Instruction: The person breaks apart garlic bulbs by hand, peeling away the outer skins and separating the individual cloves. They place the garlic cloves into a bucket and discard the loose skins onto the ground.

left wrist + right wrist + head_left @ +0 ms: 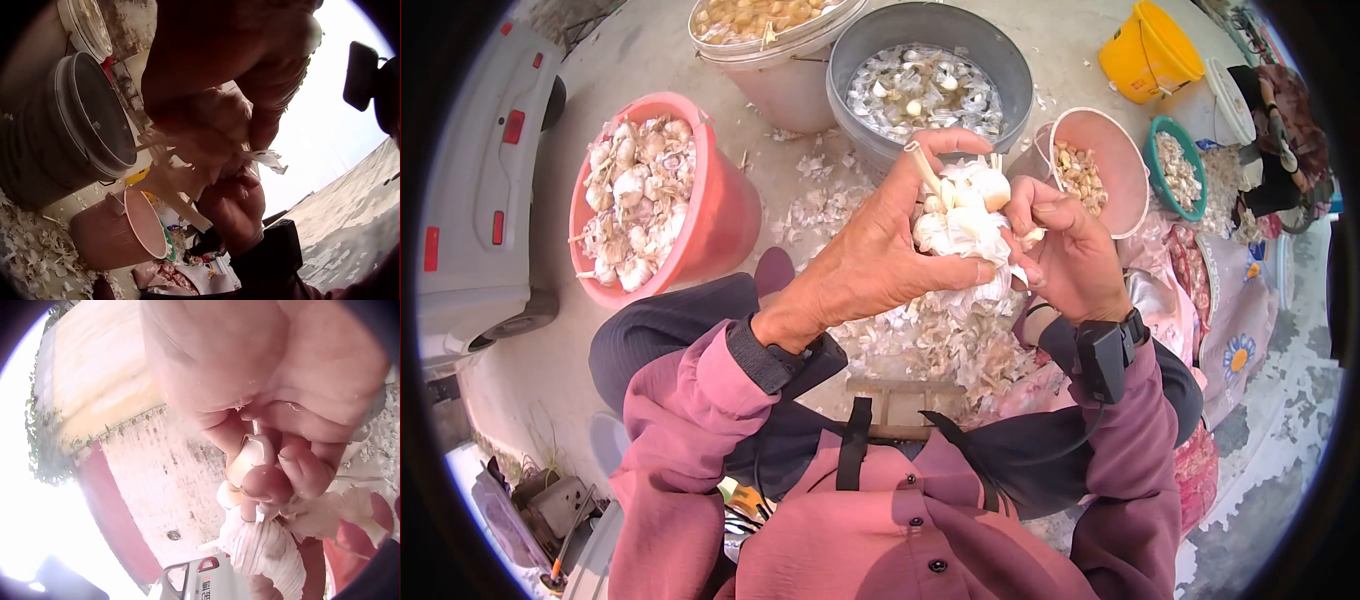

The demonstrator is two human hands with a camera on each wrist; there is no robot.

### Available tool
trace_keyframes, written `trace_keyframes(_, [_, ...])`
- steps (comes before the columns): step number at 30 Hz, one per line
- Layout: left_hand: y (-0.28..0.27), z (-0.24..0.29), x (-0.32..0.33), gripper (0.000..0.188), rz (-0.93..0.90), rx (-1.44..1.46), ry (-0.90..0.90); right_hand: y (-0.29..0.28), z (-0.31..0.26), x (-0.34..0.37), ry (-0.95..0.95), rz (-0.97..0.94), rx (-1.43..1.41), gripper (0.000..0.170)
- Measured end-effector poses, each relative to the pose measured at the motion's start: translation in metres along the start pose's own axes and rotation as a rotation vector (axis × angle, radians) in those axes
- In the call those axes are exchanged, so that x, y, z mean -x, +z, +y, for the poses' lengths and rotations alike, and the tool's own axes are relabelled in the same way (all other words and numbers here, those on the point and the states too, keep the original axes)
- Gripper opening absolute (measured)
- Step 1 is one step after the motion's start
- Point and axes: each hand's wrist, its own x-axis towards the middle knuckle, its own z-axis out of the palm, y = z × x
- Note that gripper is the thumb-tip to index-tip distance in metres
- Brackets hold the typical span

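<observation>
In front of the chest, my left hand (862, 258) grips garlic bulbs (962, 222) with loose white skin and dry stalks, thumb below and fingers above. My right hand (1078, 250) is close against their right side. Between its thumb and fingers it pinches a garlic clove (250, 459), seen best in the right wrist view, where the bulb's papery skin (269, 553) hangs just below. Strips of torn skin (269, 161) stick out between the two hands in the left wrist view. The left palm hides much of the garlic there.
A red bucket (735, 215) of whole bulbs stands left. Ahead are a grey tub (1010, 75) with cloves and skins in water and a pink bucket (1122, 150) holding cloves. Peelings (920, 350) litter the ground. Another person (1285, 130) is far right, near a yellow bucket (1145, 60).
</observation>
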Motion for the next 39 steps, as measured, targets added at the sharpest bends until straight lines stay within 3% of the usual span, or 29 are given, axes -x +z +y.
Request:
trace_keyframes(4, [-0.002, -0.007, -0.002, 0.071, -0.034, -0.195, -0.043, 0.013, -0.016, 0.004, 0.042, 0.201, 0.117, 0.042])
trace_keyframes(5, [-0.001, -0.013, -0.002, 0.066, 0.044, -0.239, 0.035, 0.011, -0.022, 0.005, 0.043, 0.199, 0.117, 0.042])
trace_keyframes(7, [-0.001, -0.021, -0.001, 0.062, 0.124, -0.282, 0.113, 0.008, -0.034, 0.008, -0.126, 0.443, 0.702, 0.035])
trace_keyframes(8, [-0.003, -0.023, -0.003, 0.061, 0.161, -0.409, 0.155, 0.012, -0.039, 0.008, -0.176, 0.463, 0.501, 0.027])
trace_keyframes(9, [-0.003, -0.024, -0.003, 0.060, 0.197, -0.535, 0.197, 0.019, -0.038, 0.007, -0.176, 0.462, 0.502, 0.027])
trace_keyframes(11, [0.002, -0.019, -0.003, 0.061, 0.225, -0.628, 0.198, 0.039, -0.027, 0.002, -0.175, 0.543, 0.760, 0.030])
trace_keyframes(13, [0.006, -0.018, -0.003, 0.063, 0.247, -0.722, 0.198, 0.043, -0.008, -0.002, -0.152, 0.505, 0.819, 0.034])
trace_keyframes(15, [0.009, -0.024, -0.004, 0.061, 0.316, -0.734, 0.249, 0.043, 0.007, -0.004, -0.141, 0.453, 1.216, 0.037])
trace_keyframes(19, [0.008, -0.026, 0.000, 0.057, 0.268, -0.819, 0.222, 0.035, 0.018, -0.008, -0.106, 0.437, 1.104, 0.039])
trace_keyframes(21, [0.009, -0.026, 0.000, 0.062, 0.255, -0.711, 0.187, 0.030, 0.026, -0.010, -0.221, 0.387, 0.901, 0.037])
trace_keyframes(24, [0.009, -0.026, 0.001, 0.062, 0.260, -0.744, 0.187, 0.037, 0.034, -0.009, -0.190, 0.424, 0.747, 0.032])
trace_keyframes(28, [0.017, -0.026, 0.004, 0.062, 0.285, -0.764, 0.114, 0.034, 0.034, -0.013, -0.175, 0.460, 0.703, 0.028])
trace_keyframes(34, [0.011, -0.032, 0.002, 0.058, 0.257, -0.719, 0.199, 0.037, 0.040, -0.016, -0.189, 0.522, 0.764, 0.027])
trace_keyframes(39, [0.009, -0.034, 0.001, 0.053, 0.183, -0.422, 0.117, 0.038, 0.040, -0.014, -0.240, 0.525, 0.765, 0.025])
